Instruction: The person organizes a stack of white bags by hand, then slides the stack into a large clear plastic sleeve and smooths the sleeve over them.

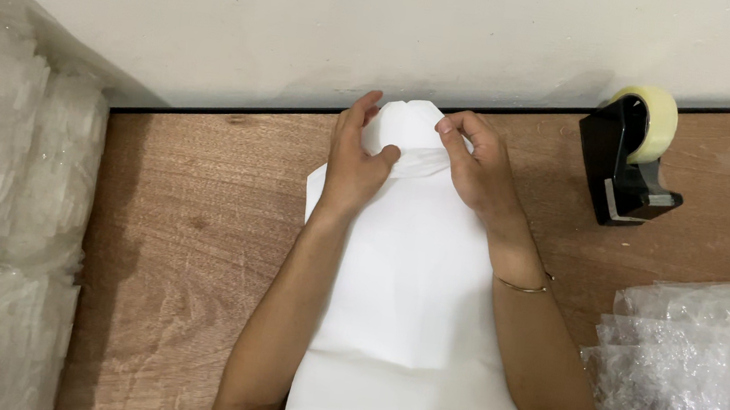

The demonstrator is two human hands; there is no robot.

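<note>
White folded garment [415,284] lies lengthwise away from the person on bench [199,214], both hands, left hand [356,163] & right hand [479,168], pinching its far collar end, equally near.

white folded paper sheet [418,266] | flat on wooden table | far end creased

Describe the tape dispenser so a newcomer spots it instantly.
Start at the brown wooden tabletop and follow the white wall to its right end. There, right of the right hand, sits the black plastic tape dispenser: the only dark object, carrying a clear tape roll.
</note>
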